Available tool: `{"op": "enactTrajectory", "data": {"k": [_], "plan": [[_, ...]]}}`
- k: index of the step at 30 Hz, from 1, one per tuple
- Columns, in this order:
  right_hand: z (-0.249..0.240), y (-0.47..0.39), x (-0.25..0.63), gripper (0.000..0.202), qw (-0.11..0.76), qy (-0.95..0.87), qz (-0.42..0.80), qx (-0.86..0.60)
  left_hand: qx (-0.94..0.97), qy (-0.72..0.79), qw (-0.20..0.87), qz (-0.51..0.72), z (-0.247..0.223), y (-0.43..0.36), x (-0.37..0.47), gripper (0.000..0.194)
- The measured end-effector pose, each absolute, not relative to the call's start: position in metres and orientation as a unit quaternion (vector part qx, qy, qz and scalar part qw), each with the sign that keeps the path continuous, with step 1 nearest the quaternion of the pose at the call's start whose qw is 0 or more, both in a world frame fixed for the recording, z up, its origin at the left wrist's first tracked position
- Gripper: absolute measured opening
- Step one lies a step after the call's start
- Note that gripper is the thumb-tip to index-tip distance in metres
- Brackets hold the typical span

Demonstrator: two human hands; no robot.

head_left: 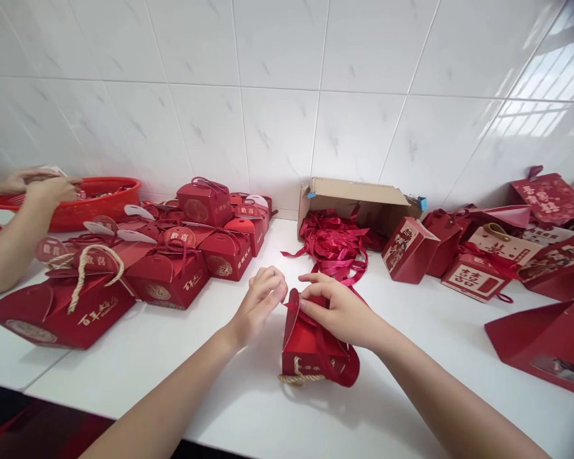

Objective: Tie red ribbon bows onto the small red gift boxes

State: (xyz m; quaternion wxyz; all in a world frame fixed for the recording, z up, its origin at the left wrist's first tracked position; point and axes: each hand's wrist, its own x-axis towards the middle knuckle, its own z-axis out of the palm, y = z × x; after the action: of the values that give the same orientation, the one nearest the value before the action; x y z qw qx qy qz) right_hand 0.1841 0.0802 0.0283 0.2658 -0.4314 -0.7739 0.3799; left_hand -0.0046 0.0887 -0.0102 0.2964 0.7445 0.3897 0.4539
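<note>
A small red gift box (310,347) stands on the white table in front of me, its flaps folded up at the top. Twisted cream-gold cord (299,379) lies along its near lower edge. Red ribbon (326,350) runs over the top and hangs down the near side. My right hand (339,311) is over the box top, thumb and fingers closing on the ribbon beside the upright flap. Just left of that flap, my left hand (261,299) is closed with curled fingers; what is pinched there is hidden.
Finished-looking red boxes (167,277) crowd the left side. Behind, a cardboard box (358,191) lies on its side, spilling red ribbons (335,242). More red boxes and bags (483,271) stand at right. Another person's hands (48,188) work over a red basin (100,191).
</note>
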Motion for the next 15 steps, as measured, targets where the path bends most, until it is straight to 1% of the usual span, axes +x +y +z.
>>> {"op": "enactTrajectory", "data": {"k": [4,6,9,11,13,15], "plan": [[0.029,0.08,0.181,0.018,0.275,-0.778,0.364,-0.433,0.756,0.378,0.319,0.428,0.001,0.087,-0.004,0.026],[0.034,0.079,0.183,0.019,0.292,-0.773,0.356,-0.437,0.753,0.374,0.324,0.433,0.006,0.086,-0.006,0.023],[0.044,0.074,0.196,0.022,0.356,-0.752,0.308,-0.46,0.726,0.424,0.296,0.454,0.013,0.081,-0.026,0.024],[0.047,0.067,0.213,0.022,0.397,-0.731,0.276,-0.481,0.694,0.499,0.258,0.45,0.014,0.077,-0.051,0.025],[0.043,0.057,0.234,0.02,0.399,-0.716,0.289,-0.495,0.688,0.576,0.207,0.39,0.012,0.072,-0.081,0.026],[0.032,0.046,0.251,0.021,0.35,-0.714,0.35,-0.494,0.68,0.661,0.147,0.284,0.009,0.067,-0.106,0.021]]}}
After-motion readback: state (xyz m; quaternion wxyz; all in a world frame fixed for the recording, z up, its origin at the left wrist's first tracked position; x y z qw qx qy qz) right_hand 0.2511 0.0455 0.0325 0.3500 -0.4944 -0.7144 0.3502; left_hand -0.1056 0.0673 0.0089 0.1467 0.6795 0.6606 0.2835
